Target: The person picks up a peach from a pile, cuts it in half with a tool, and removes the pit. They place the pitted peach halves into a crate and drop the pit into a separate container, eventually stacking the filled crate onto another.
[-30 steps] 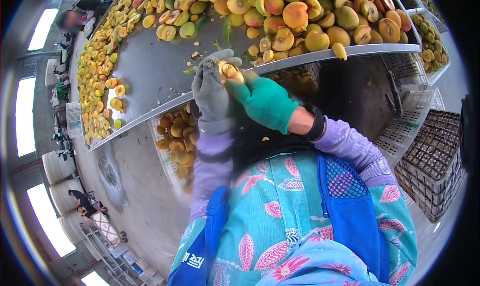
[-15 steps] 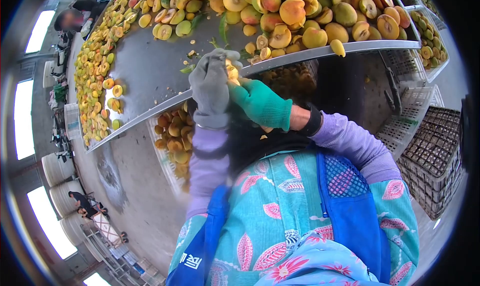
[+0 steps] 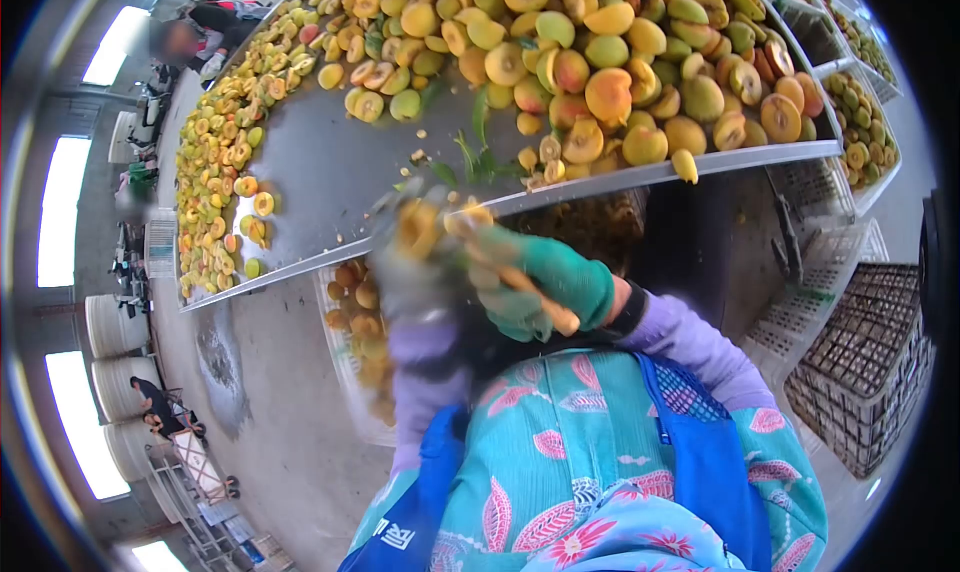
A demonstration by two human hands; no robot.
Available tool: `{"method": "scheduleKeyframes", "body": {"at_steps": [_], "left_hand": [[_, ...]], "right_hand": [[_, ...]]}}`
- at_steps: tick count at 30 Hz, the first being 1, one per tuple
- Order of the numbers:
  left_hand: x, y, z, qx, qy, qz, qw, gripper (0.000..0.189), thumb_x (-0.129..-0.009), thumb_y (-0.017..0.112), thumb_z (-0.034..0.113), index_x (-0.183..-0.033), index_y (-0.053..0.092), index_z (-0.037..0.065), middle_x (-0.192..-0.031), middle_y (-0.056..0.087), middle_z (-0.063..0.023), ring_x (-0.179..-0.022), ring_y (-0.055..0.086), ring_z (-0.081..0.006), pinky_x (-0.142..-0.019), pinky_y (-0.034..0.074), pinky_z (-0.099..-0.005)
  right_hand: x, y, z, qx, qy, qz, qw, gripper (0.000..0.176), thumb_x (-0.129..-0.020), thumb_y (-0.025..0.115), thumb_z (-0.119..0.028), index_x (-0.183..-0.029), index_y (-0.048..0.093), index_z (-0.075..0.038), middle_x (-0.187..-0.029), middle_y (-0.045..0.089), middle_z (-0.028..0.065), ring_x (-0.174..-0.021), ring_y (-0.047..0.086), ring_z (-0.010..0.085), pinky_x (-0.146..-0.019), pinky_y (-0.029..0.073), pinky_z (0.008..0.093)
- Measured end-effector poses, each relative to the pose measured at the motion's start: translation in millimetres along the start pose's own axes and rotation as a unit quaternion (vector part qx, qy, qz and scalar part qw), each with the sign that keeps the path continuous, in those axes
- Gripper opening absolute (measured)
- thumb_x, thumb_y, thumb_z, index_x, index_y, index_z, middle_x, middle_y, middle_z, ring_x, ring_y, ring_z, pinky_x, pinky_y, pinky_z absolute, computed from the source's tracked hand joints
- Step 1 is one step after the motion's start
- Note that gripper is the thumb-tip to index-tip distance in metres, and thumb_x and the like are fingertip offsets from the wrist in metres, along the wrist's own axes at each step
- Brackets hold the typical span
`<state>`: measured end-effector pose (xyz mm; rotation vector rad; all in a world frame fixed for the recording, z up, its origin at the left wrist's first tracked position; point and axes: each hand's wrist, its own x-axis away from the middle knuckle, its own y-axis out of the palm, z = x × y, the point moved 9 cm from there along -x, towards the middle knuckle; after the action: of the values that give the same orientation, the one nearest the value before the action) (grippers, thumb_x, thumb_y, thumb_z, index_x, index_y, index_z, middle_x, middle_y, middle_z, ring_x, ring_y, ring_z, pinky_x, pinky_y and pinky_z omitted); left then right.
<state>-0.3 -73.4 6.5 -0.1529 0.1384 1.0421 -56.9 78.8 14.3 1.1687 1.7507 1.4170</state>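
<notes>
My left hand (image 3: 412,277), in a grey glove smeared by motion, holds a yellow peach half (image 3: 417,229) with its hollow showing. Close beside it, my right hand (image 3: 550,277) wears a green glove and is closed round a wooden-handled tool (image 3: 540,302). The handle's butt sticks out below the fist, while the tool's working end is blurred beside a small yellow piece (image 3: 470,216). Both hands are just off the near edge of a metal table (image 3: 330,187). Halved peaches (image 3: 610,92) lie heaped on its far and right parts.
Under the table edge stands a crate of peach halves (image 3: 355,317). Stacked plastic crates (image 3: 860,362) are on the right, near a filled fruit crate (image 3: 865,142). Leaves (image 3: 480,157) and scraps lie on the tabletop. Other people (image 3: 160,407) are at the left.
My hands have drawn slightly apart and lower from the table edge. The right fist has turned, bringing the wooden handle into sight, and the peach half's hollow now shows. The view has tilted up.
</notes>
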Motion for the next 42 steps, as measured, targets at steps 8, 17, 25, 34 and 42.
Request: {"method": "scheduleKeyframes", "body": {"at_steps": [8, 17, 25, 34, 42], "left_hand": [[-17, -99, 12, -0.477, -0.151, -0.093, 0.861, 0.032, -0.084, 0.065, 0.030, -0.102, 0.065, 0.004, -0.100, 0.065, -0.0160, -0.098, 0.061, -0.0288, -0.082, 0.049, -0.0395], [-303, 236, 98, -0.474, 0.392, -0.146, 0.775, 0.058, -0.087, 0.060, 0.046, -0.125, 0.056, 0.003, -0.127, 0.055, -0.0233, -0.121, 0.051, -0.0360, -0.104, 0.038, -0.0422], [-465, 353, 21, -0.533, 0.120, -0.265, 0.794, 0.077, -0.087, 0.038, 0.068, -0.120, 0.063, 0.003, -0.119, 0.063, -0.0225, -0.112, 0.059, -0.0370, -0.097, 0.043, -0.0418], [-409, 300, -27, -0.511, 0.152, -0.246, 0.810, 0.059, -0.092, 0.041, 0.056, -0.111, 0.067, 0.006, -0.120, 0.061, -0.0220, -0.113, 0.056, -0.0388, -0.099, 0.042, -0.0439], [-329, 185, -60, -0.611, -0.018, -0.231, 0.757, 0.065, -0.078, 0.061, 0.053, -0.119, 0.061, 0.003, -0.130, 0.054, -0.0241, -0.121, 0.053, -0.0366, -0.101, 0.042, -0.0434]], "right_hand": [[58, -52, -125, 0.370, -0.191, 0.337, 0.845, 0.035, -0.097, 0.052, -0.044, -0.096, 0.056, -0.008, -0.061, 0.053, 0.0014, -0.053, 0.052, 0.0122, -0.045, 0.041, 0.0287], [140, -45, -419, 0.646, -0.407, 0.603, 0.232, 0.035, -0.095, 0.053, -0.040, -0.098, 0.055, -0.005, -0.083, 0.064, 0.0235, -0.082, 0.061, 0.0451, -0.070, 0.047, 0.0512], [120, -94, -467, 0.658, -0.336, 0.608, 0.289, 0.038, -0.094, 0.053, -0.043, -0.100, 0.056, -0.006, -0.091, 0.063, 0.0249, -0.089, 0.060, 0.0440, -0.076, 0.046, 0.0504], [86, -103, -444, 0.655, -0.269, 0.575, 0.410, 0.048, -0.097, 0.042, -0.046, -0.113, 0.056, -0.003, -0.103, 0.065, 0.0250, -0.100, 0.060, 0.0420, -0.086, 0.047, 0.0461], [16, -122, -374, 0.651, -0.221, 0.524, 0.503, 0.059, -0.095, 0.044, -0.056, -0.122, 0.054, -0.005, -0.108, 0.064, 0.0254, -0.105, 0.059, 0.0422, -0.087, 0.046, 0.0445]]}}
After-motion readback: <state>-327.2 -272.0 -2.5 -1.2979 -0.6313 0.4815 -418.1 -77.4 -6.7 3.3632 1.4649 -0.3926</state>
